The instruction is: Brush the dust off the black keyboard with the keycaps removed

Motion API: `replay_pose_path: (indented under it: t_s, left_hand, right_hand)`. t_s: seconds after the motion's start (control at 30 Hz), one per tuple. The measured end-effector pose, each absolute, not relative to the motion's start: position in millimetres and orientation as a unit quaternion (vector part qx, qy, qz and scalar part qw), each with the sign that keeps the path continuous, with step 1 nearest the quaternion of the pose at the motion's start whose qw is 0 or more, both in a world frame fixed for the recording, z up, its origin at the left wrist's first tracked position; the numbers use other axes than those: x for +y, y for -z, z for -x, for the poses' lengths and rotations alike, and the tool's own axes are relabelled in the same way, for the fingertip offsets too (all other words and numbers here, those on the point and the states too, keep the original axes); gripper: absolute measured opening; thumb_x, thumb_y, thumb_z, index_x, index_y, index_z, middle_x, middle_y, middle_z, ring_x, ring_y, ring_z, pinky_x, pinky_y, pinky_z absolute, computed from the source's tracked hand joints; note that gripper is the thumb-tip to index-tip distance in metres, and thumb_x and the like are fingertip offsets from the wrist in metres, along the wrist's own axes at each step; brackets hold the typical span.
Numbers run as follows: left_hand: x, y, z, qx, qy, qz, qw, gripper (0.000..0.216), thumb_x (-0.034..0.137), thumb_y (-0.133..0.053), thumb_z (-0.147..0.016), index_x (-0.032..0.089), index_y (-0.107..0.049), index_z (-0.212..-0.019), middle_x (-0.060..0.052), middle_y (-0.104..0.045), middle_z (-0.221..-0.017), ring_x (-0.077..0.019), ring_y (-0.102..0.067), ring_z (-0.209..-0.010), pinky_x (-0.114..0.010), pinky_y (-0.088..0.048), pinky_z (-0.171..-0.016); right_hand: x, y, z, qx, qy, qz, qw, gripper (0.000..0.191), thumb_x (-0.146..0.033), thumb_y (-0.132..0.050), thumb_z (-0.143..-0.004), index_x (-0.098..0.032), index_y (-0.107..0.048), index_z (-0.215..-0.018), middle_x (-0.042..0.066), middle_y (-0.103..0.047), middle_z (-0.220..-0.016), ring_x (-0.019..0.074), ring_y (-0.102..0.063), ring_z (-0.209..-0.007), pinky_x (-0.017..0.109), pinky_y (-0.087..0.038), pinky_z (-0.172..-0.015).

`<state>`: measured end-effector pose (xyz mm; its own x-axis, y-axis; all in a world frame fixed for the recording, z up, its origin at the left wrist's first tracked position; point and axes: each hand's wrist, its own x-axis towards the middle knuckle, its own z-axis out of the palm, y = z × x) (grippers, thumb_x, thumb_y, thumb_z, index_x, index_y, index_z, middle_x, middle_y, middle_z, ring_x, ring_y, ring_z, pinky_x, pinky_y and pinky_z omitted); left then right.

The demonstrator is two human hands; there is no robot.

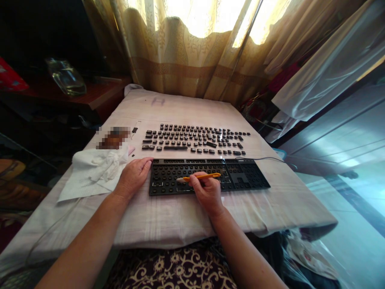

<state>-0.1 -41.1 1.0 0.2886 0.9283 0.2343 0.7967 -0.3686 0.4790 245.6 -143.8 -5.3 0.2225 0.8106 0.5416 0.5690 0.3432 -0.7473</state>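
Observation:
A black keyboard base [246, 174] with its keycaps off lies across the cloth-covered table in front of me. My right hand [207, 192] rests on its lower middle, fingers pinched round a thin orange-handled brush [204, 176] whose pale tip points left over the base. My left hand [134, 176] lies at the keyboard's left end with the fingers curled against its corner, steadying it. Several loose black keycaps [195, 139] are laid out in rows on the cloth just beyond the keyboard.
A crumpled white tissue [96, 170] lies left of my left hand. The keyboard's cable [270, 158] runs off to the right. A pale checked cloth [180, 222] covers the table. Curtains [192, 60] hang behind; a dark wooden shelf [90, 96] stands at the back left.

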Motion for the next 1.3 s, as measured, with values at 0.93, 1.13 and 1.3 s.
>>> replay_pose_path:
  t_s: [0.93, 1.13, 1.3]
  left_hand:
    - [-42.2, -3.2, -0.2, 0.547, -0.238, -0.791, 0.135, 0.053, 0.044, -0.033, -0.094, 0.018, -0.073, -0.117, -0.011, -0.077, -0.118, -0.0280, -0.070, -0.111, -0.040, -0.053, -0.103]
    - [-41.3, -1.0, -0.3, 0.547, -0.238, -0.792, 0.133, 0.055, 0.044, -0.032, -0.094, 0.016, -0.073, -0.117, -0.011, -0.077, -0.116, -0.0284, -0.071, -0.109, -0.041, -0.054, -0.102]
    - [-40.4, -0.2, 0.7, 0.542, -0.239, -0.796, 0.125, 0.052, 0.043, -0.034, -0.095, 0.018, -0.073, -0.116, -0.010, -0.078, -0.115, -0.0270, -0.071, -0.109, -0.039, -0.054, -0.101]
  right_hand:
    - [-145.2, 6.2, -245.9, -0.639, -0.124, 0.557, 0.516, 0.020, -0.030, -0.061, -0.093, -0.022, -0.070, -0.076, 0.002, -0.074, -0.062, 0.0164, -0.069, -0.054, 0.026, -0.053, -0.058]
    - [-146.6, -1.1, -242.9, -0.604, -0.175, 0.540, 0.560, 0.021, -0.028, -0.060, -0.093, -0.021, -0.069, -0.075, 0.001, -0.073, -0.060, 0.0159, -0.069, -0.053, 0.025, -0.054, -0.057]
    - [-149.6, -9.9, -237.3, -0.588, -0.178, 0.540, 0.576, 0.019, -0.027, -0.061, -0.093, -0.021, -0.069, -0.078, 0.001, -0.074, -0.063, 0.0162, -0.071, -0.056, 0.026, -0.055, -0.058]
